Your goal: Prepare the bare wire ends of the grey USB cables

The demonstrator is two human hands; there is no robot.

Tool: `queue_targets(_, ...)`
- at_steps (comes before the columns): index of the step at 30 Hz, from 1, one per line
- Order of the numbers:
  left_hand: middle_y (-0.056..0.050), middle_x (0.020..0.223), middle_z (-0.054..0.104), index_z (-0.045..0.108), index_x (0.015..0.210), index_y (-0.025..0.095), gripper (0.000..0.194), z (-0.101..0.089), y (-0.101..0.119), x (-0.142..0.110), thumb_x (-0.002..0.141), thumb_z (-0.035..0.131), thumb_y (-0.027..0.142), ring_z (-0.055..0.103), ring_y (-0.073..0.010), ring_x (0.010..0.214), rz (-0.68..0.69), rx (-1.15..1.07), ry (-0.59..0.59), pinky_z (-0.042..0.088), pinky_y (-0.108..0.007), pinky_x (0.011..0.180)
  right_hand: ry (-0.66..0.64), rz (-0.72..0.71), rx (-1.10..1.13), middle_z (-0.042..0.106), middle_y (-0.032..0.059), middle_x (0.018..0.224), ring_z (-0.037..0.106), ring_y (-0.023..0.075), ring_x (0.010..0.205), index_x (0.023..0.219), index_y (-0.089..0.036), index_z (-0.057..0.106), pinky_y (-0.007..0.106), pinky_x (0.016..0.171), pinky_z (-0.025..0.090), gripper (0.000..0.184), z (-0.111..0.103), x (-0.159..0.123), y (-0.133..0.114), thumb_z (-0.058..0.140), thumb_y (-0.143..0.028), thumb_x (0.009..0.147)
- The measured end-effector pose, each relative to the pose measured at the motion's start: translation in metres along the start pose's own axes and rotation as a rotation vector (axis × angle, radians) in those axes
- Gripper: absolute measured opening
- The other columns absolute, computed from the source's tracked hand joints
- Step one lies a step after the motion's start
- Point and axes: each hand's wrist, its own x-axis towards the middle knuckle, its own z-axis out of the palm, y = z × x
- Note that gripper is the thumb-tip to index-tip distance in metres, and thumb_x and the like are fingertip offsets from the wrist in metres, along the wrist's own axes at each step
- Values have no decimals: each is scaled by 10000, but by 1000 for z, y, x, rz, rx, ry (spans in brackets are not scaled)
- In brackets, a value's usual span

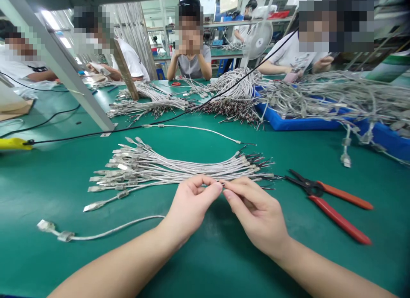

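In the head view, a white USB cable (118, 226) lies with its plug at the left and passes behind my left wrist. My left hand (194, 206) pinches this cable's wire end between thumb and forefinger. Right against it, my right hand (259, 212) pinches the tip of the thin wires, mostly hidden by the fingertips. Just beyond my hands rests a bundle of white USB cables (179, 165), plugs to the left and bare dark and red wires to the right. Wire strippers (312, 189) with red-orange handles lie with jaws apart, right of my right hand.
A single cable (198, 128) lies beyond the bundle. Farther back are cable heaps (233, 93) and blue trays (288, 121) piled with cables. A grey metal post (73, 82) and a black cord (128, 128) cross the left side. Several people sit around the green table (192, 268).
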Motion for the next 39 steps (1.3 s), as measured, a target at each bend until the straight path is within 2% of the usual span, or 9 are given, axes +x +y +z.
queue_targets(11, 113, 375, 334, 626, 687, 150, 194, -2, 0, 1, 772, 676, 317, 222, -20, 344, -12, 17, -7, 116, -210, 384, 6, 12, 5, 635, 24, 884, 599, 153, 758, 1102, -319, 727, 282, 642, 487, 360, 2, -2, -1, 587, -56, 901)
queue_targets(23, 102, 371, 326, 630, 628, 151, 231, -1, 1, 3, 781, 682, 316, 218, -25, 354, 1, 16, -29, 152, -215, 408, 34, 63, 2, 629, 23, 810, 594, 152, 730, 1063, -299, 750, 284, 637, 489, 316, 2, 0, -7, 589, -80, 901)
queue_targets(28, 100, 390, 306, 614, 627, 155, 275, -2, 1, 3, 802, 667, 360, 197, -34, 368, -18, 16, -54, 165, -225, 429, 16, 99, 81, 620, 27, 788, 589, 151, 694, 1053, -295, 755, 264, 564, 484, 292, -1, 2, -7, 589, -108, 903)
queue_targets(33, 88, 493, 241, 526, 624, 158, 374, -3, -2, 0, 850, 614, 443, 136, -53, 457, -15, 57, -176, 115, -233, 449, 7, 162, 224, 592, 4, 743, 531, 108, 537, 1012, -298, 757, 237, 466, 464, 262, -2, 5, -9, 598, -126, 895)
queue_targets(36, 85, 547, 194, 488, 653, 162, 441, -3, -6, -2, 881, 540, 536, 103, -64, 496, -41, 62, -259, 114, -229, 466, 21, 210, 258, 611, 10, 772, 561, 110, 564, 965, -274, 759, 224, 456, 449, 203, -2, 5, -8, 648, -133, 870)
queue_targets(39, 82, 562, 209, 522, 722, 154, 497, -4, -9, -3, 904, 434, 608, 102, -68, 499, -87, 58, -309, 104, -232, 467, 17, 238, 311, 600, 4, 722, 571, 112, 568, 911, -236, 752, 225, 468, 450, 122, -3, 6, -6, 662, -163, 873)
